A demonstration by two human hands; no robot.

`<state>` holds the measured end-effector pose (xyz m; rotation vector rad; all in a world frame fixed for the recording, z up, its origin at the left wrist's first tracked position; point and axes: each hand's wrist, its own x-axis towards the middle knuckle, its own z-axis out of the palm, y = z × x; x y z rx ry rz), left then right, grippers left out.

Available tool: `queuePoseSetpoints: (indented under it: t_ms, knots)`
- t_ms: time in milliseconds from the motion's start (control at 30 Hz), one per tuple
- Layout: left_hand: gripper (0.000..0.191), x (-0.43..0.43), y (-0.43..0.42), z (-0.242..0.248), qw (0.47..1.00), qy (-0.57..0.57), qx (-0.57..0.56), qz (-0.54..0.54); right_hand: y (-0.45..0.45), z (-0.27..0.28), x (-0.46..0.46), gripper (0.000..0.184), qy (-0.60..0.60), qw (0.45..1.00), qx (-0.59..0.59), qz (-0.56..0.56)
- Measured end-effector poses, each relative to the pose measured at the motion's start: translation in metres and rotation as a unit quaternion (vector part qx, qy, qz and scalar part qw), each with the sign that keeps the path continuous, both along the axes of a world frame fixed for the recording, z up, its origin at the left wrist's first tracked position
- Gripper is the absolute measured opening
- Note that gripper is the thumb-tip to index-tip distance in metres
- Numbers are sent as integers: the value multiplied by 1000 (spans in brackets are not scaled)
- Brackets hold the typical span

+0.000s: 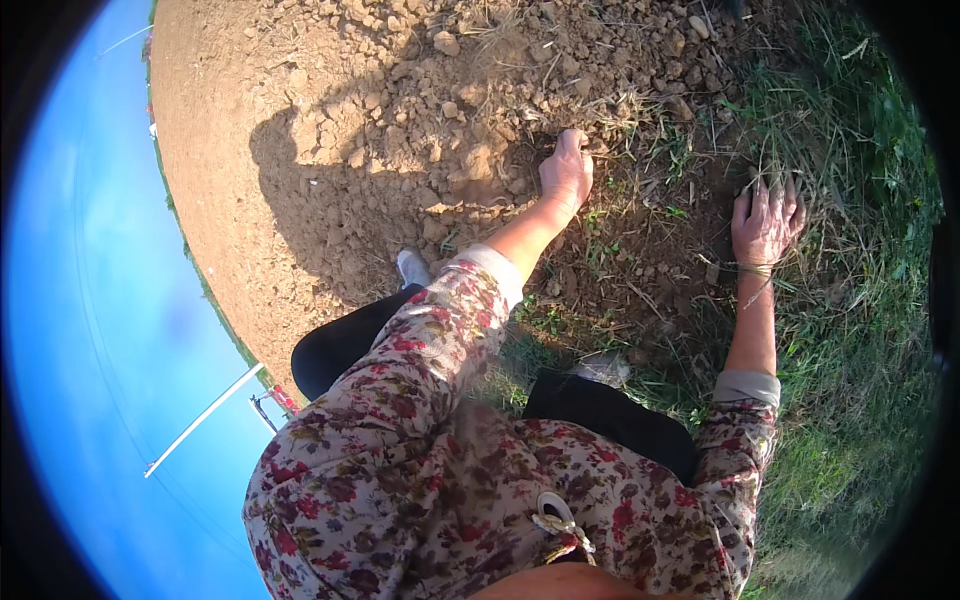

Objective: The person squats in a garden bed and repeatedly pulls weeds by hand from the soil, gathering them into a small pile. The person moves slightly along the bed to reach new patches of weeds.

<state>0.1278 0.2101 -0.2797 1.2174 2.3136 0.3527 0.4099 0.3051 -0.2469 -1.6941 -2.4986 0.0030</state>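
My left hand [566, 174] is closed in a fist against the soil, beside dry stalks and small green weeds [675, 154]. Its fingertips are curled out of sight, and nothing plainly shows in its grip. To the right, my right hand [766, 221] lies palm down with spread fingers on dark soil and dry grass [814, 240] at the edge of the turf. A few thin grass stems cross its wrist. Between the hands lies brown soil [637, 262] with bits of straw and small green seedlings.
Loose clods [397, 142] cover the field at upper left, with my shadow [300, 195] across them. Green grass [840, 420] runs down the right side. My grey shoe [412, 268] and dark-trousered knees [607, 420] are close below the hands. A pale pole [202, 420] stands far off.
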Motion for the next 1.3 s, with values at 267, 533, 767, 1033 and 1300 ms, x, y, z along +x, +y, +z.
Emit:
queuePoseSetpoints:
  t_ms: [267, 533, 767, 1033, 1300]
  knots:
    - [20, -17, -8, -4, 998, -51, -23, -34, -3, 3, 0, 33, 11, 1000, -5, -6]
    - [18, -24, -3, -12, 999, -29, -8, -43, -3, 0, 0, 31, -7, 1000, -2, -4]
    - [14, -21, -16, -17, 998, -54, -18, -7, -4, -5, 2, 33, 22, 999, -28, -13]
    - [16, -32, -46, 46, 953, -162, -215, 138, -6, -7, 1, 40, 57, 997, -45, -9]
    - [25, -109, 88, 177, 993, -104, -55, 18, -5, -8, -1, 41, 81, 997, -10, -2]
